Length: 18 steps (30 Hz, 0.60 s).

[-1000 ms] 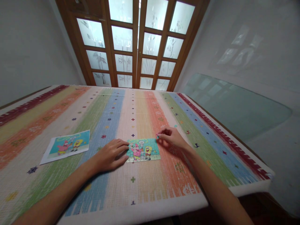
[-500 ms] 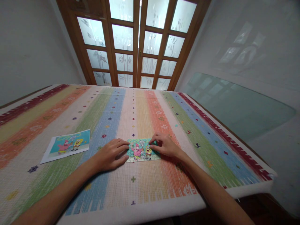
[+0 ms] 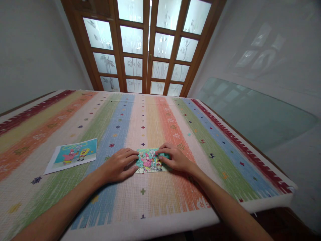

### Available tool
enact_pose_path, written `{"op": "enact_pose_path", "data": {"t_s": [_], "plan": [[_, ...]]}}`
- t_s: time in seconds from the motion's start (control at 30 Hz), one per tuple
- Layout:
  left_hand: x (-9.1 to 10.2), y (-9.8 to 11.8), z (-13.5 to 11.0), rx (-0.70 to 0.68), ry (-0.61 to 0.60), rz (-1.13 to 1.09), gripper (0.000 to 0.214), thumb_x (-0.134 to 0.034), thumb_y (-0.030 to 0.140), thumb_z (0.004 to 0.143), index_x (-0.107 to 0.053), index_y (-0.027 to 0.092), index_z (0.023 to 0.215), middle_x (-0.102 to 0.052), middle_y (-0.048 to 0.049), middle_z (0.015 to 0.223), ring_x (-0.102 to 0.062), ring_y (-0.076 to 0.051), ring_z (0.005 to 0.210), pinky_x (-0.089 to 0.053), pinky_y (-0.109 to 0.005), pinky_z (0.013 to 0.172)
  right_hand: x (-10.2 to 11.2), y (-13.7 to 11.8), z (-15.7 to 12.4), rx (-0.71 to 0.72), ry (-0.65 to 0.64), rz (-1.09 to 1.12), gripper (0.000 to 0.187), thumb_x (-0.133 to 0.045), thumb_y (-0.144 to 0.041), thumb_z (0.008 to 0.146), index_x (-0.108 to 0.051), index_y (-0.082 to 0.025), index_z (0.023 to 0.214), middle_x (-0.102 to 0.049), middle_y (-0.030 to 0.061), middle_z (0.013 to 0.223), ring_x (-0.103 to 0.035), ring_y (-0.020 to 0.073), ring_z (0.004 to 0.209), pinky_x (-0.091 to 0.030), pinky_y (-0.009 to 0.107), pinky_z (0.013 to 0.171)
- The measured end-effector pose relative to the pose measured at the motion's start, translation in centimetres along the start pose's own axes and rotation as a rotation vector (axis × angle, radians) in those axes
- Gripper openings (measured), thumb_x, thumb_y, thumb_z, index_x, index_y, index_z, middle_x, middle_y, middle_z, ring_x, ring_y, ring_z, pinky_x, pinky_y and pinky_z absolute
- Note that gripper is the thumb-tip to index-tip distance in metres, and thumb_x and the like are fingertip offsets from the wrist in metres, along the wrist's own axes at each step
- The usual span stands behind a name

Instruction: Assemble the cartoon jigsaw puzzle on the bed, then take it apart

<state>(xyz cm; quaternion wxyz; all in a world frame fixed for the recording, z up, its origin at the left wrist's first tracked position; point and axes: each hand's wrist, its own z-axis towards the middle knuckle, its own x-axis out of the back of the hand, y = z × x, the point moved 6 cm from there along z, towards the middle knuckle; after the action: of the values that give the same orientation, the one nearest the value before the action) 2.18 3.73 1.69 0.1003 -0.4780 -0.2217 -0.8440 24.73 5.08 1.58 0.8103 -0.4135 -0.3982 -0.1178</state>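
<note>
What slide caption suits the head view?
Left hand at the left edge of a jigsaw puzzle, right hand over its right side, printed picture on the striped tablecloth.

Bright turquoise was spread behind the figures on the puzzle [image 3: 147, 164], pink shown on the left, yellow on the right, all crossed by the wavy lines of its pieces! The same turquoise, pink and yellow were echoed on the printed sheet [image 3: 75, 155], edged in white. And what stripes! The cloth [image 3: 156, 195] was banded in crimson, yellow, orange, cream, green and blue, its cream strips dotted with small purple, red and gold motifs, its orange ones sketched with trees. Beyond, the doors [image 3: 145, 50] were coloured warm brown, their pale panes [image 3: 133, 66] patterned with grey plants.
</note>
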Motion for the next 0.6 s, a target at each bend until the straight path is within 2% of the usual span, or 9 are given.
{"op": "enact_pose_path", "data": {"t_s": [0.13,0.23,0.37,0.6], "plan": [[0.0,0.1,0.0,-0.005,-0.007,0.002,0.022,-0.055,0.027,0.100,-0.061,0.020,0.119,-0.068,-0.0099,0.117,-0.064,-0.027,0.106,-0.053,-0.047,0.094,0.5,-0.5,0.0,0.058,0.034,-0.018,0.018,-0.061,-0.021,0.096,-0.073,-0.021,0.109,-0.072,0.0100,0.110,-0.063,0.0232,0.105,-0.051,0.044,0.094],[0.1,0.2,0.1,-0.003,0.000,0.003,0.021,-0.054,0.026,0.100,-0.061,0.021,0.119,-0.068,-0.0098,0.116,-0.064,-0.026,0.106,-0.053,-0.046,0.094,0.1,-0.8,0.0,0.125,-0.015,-0.066,0.018,-0.059,-0.019,0.096,-0.074,-0.022,0.106,-0.073,0.0090,0.116,-0.062,0.0237,0.105,-0.051,0.045,0.094],[0.1,0.2,0.1,-0.001,0.003,0.005,0.022,-0.055,0.027,0.099,-0.062,0.021,0.119,-0.069,-0.0096,0.116,-0.064,-0.026,0.106,-0.053,-0.046,0.095,-0.5,-1.1,0.0,0.179,-0.094,-0.122,0.022,-0.056,-0.016,0.096,-0.076,-0.023,0.103,-0.075,0.0069,0.111,-0.061,0.0234,0.098,-0.051,0.044,0.090],[-0.1,0.0,0.0,0.002,-0.004,0.008,0.023,-0.056,0.027,0.099,-0.062,0.021,0.121,-0.068,-0.0099,0.117,-0.064,-0.027,0.107,-0.053,-0.046,0.096,-1.3,-2.2,-0.2,0.170,-0.093,-0.171,0.023,-0.059,-0.029,0.099,-0.075,-0.022,0.114,-0.069,0.0110,0.105,-0.061,0.0244,0.098,-0.051,0.043,0.089]]}}
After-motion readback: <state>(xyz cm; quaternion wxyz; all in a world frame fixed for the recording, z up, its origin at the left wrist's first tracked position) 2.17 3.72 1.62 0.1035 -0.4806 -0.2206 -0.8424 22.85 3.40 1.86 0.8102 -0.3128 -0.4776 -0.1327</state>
